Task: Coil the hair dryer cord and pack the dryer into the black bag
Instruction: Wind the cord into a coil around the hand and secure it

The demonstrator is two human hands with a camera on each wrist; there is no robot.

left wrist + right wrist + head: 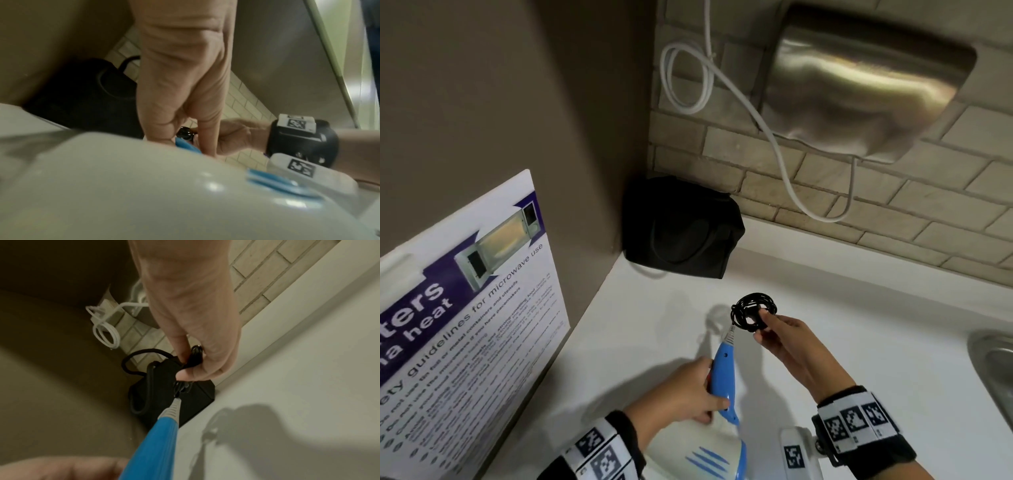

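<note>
The white and blue hair dryer (722, 373) is held above the white counter, handle pointing away from me. My left hand (688, 390) grips the blue handle (156, 434). Its black cord (751, 310) is wound into a small coil at the handle's end, and my right hand (784, 339) pinches that coil between thumb and fingers (185, 368). The dryer's white body (144, 186) fills the left wrist view. The black bag (681, 229) stands in the corner behind, beyond the coil; whether its mouth is open cannot be seen.
A steel hand dryer (859, 85) hangs on the brick wall with a white cable (688, 82) looping below it. A microwave guidelines sign (465, 308) leans at the left wall. A steel sink (993, 366) edges in at the right.
</note>
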